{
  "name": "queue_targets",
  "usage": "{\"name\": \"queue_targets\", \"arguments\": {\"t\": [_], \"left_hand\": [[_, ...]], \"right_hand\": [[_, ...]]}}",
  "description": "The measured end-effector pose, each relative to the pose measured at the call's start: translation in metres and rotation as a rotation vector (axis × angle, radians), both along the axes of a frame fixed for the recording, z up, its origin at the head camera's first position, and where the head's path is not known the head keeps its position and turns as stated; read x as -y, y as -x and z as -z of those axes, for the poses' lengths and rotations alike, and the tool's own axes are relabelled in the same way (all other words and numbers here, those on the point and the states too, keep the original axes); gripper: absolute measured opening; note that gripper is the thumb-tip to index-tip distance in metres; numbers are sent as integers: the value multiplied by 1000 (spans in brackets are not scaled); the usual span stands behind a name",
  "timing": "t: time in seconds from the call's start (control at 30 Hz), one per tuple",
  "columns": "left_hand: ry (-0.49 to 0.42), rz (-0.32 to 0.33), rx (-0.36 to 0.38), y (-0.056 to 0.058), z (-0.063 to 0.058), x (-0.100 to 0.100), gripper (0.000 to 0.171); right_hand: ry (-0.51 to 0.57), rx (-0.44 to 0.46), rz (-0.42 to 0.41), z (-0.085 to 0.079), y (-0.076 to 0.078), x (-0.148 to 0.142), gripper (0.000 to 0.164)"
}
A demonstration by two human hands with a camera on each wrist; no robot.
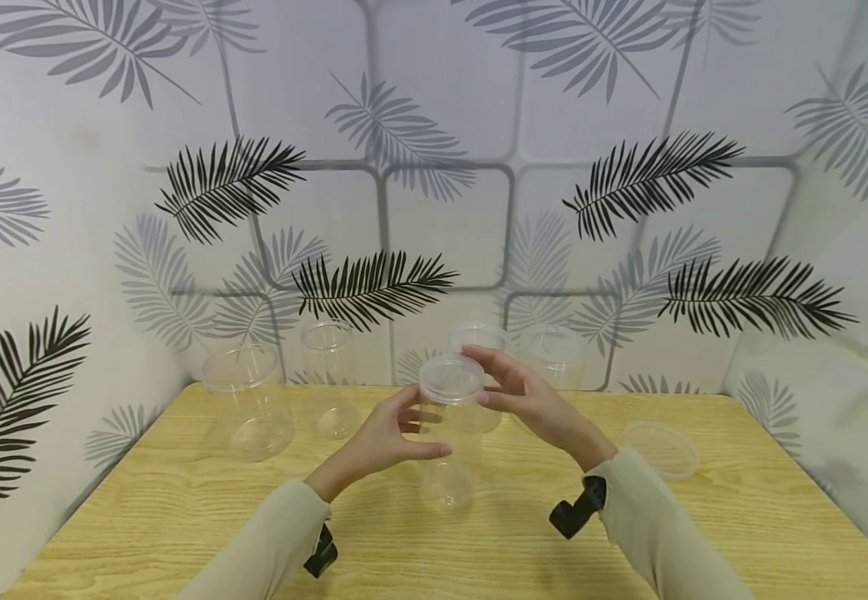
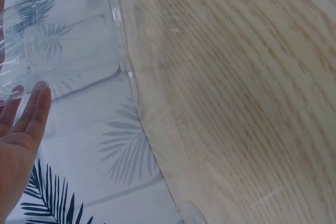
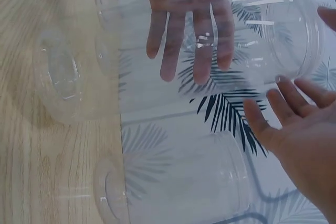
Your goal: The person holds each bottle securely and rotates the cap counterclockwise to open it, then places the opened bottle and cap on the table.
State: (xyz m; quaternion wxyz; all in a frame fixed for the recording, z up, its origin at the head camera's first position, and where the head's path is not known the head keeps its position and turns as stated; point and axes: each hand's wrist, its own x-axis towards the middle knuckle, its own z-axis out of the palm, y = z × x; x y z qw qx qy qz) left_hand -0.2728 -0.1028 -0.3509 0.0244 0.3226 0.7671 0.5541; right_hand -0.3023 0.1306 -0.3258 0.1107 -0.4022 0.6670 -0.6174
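Observation:
A tall, clear plastic jar (image 1: 450, 471) with a round clear lid (image 1: 451, 379) on its top stands upright in front of me. My left hand (image 1: 388, 433) holds the jar's body, thumb on the near side and fingers round the back; those fingers (image 3: 199, 51) show through the clear wall in the right wrist view. At the lid is my right hand (image 1: 527, 396), gripping its rim between thumb and fingertips. In the left wrist view, the left fingers (image 2: 37, 108) lie against the jar's side.
Behind, a wide jar (image 1: 248, 408) and a slimmer one (image 1: 331, 379) stand at left. Two more clear jars, one (image 1: 554, 350) further right, are partly hidden by the right hand. A loose clear lid (image 1: 662, 450) lies at right on the wooden table (image 1: 373, 542). A leaf-patterned wall rises behind.

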Motion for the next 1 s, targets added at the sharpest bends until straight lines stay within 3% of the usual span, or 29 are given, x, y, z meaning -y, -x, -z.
{"name": "queue_targets", "arguments": {"t": [0.37,0.57,0.77,0.87,1.0], "left_hand": [[3,-10,-1,1,-1,2,71],[13,-16,-3,0,-1,3,71],[13,-16,-1,-1,-2,3,70],[6,-9,-2,-1,-2,2,71],[4,-3,2,-1,-2,2,72]], "right_hand": [[-65,-79,381,3,-23,15,62],[-94,-116,499,2,-28,23,62],[-80,-109,463,2,-27,21,60],[-64,-100,389,1,-24,18,59],[-35,-36,230,0,-18,12,57]]}}
